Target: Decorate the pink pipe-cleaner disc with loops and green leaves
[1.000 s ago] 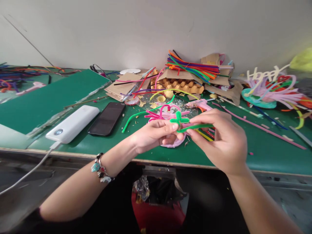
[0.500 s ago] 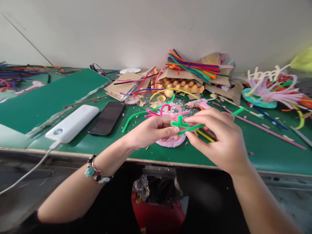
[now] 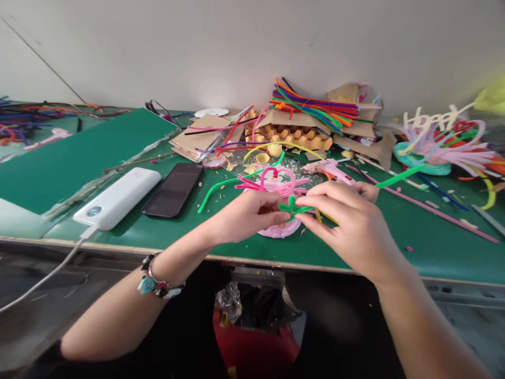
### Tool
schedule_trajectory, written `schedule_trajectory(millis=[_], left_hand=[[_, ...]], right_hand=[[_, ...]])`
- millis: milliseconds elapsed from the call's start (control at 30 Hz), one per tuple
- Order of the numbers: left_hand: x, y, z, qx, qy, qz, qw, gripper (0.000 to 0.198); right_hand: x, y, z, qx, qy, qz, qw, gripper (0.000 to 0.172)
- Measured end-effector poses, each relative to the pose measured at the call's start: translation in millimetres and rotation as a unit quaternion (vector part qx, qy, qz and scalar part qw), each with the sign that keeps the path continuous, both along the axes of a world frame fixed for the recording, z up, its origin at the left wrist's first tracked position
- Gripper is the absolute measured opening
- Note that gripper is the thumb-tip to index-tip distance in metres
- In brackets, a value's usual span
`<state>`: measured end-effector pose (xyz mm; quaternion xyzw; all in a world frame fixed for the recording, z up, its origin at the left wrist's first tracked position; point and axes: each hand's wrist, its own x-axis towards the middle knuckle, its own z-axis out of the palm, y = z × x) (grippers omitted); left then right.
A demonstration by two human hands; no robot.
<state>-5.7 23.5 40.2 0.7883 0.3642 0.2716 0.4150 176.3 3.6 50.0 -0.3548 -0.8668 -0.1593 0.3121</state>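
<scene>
Between my hands is a green pipe cleaner bent into small rounded loops. My left hand pinches the looped part from the left, thumb against fingers. My right hand closes on it from the right, with thumb and fingertips at the loops. A straight green length runs out past the right hand's far side. Just behind and below them lies a round pink pipe cleaner piece, partly hidden by the hands. Pink strands and a pink heart-shaped loop stand up from it.
A pink glue gun lies behind my right hand. To the left are a black phone and a white power bank with a cable. Bundled pipe cleaners rest on an egg carton. A finished-looking pipe cleaner piece stands at right.
The green loops have tipped and now look flatter. My right hand has shifted slightly left, closer to my left fingers, and a longer green length shows beyond it.
</scene>
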Motion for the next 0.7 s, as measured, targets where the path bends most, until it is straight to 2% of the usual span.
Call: schedule_trajectory(millis=[233,467,600,700], left_hand=[[-0.2,-1.6,4.3,-0.052,0.023,-0.025,0.998,0.015],[-2.2,1.8,3.4,-0.105,0.016,-0.046,0.993,0.016],[-3.8,2.9,2.7,-0.085,0.020,-0.029,0.996,0.017],[-1.8,1.6,2.5,-0.010,0.014,0.019,1.000,0.020]], right_hand=[[0.9,0.4,-1.8,-0.067,-0.002,0.015,0.998,0.007],[0.0,0.4,-1.4,-0.087,-0.002,0.032,0.996,0.007],[-1.2,1.1,-1.4,-0.088,0.006,0.024,0.996,0.008],[-3.0,1.8,-2.4,-0.071,0.028,-0.002,0.997,0.009]])
